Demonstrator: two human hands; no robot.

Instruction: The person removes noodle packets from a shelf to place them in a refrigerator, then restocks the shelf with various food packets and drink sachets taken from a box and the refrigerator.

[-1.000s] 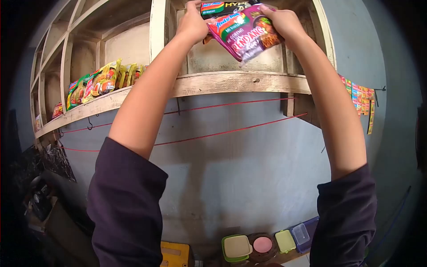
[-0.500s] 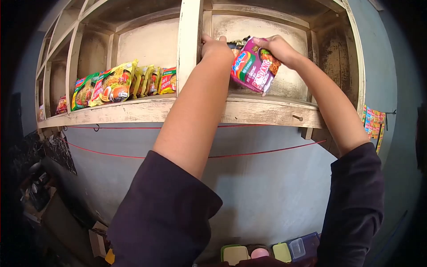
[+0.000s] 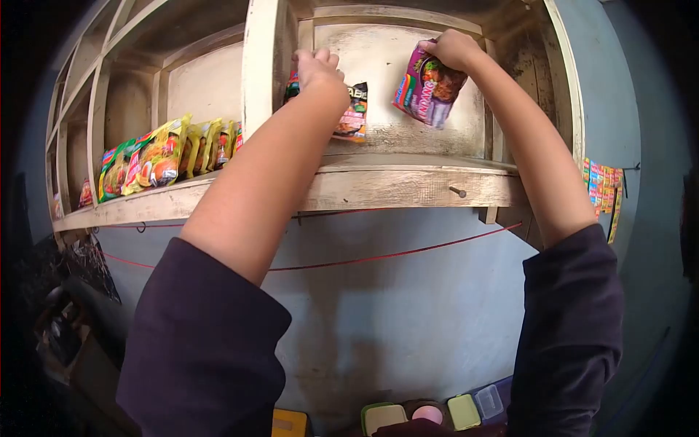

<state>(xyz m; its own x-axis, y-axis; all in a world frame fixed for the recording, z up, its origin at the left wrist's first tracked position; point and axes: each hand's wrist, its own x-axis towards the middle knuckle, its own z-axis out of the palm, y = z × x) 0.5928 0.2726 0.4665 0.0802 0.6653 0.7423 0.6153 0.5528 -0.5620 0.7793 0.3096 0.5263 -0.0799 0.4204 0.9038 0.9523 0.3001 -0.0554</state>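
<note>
Inside the right shelf compartment, my left hand (image 3: 320, 71) reaches to the left side, its fingers spread over a black-and-orange instant noodle packet (image 3: 354, 116). My forearm and hand cover much of that packet, and a bit of red and dark wrapping shows left of the wrist. My right hand (image 3: 453, 51) pinches the top edge of a purple instant noodle packet (image 3: 428, 87). It hangs tilted in front of the compartment's back panel, apart from the black packet.
Yellow and green noodle packets (image 3: 156, 156) lean in a row in the left compartment. A nail (image 3: 457, 192) sticks out of the shelf's front board (image 3: 393, 188). Red cords (image 3: 378, 258) run below. Small sachets (image 3: 603, 186) hang at right; lidded containers (image 3: 464, 412) stand low down.
The purple packet has moved away from my left hand and turned, still in my right hand. More of the black packet shows beside my left hand. The view has shifted right.
</note>
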